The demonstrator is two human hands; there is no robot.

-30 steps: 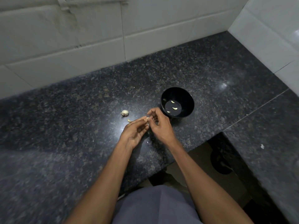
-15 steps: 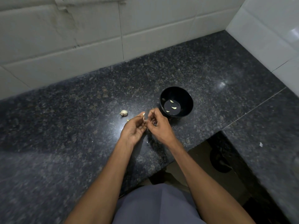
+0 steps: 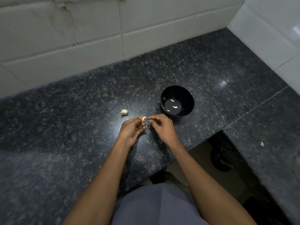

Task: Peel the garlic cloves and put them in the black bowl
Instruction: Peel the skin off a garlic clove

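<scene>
Your left hand (image 3: 132, 129) pinches a garlic clove (image 3: 143, 118) at its fingertips, just left of the black bowl (image 3: 177, 101); its long axis runs roughly upright, tip down. Your right hand (image 3: 162, 127), fingers curled, pinches at it too. Three peeled cloves (image 3: 174, 107) lie in the bowl on the worktop (image 3: 81, 119).
</scene>
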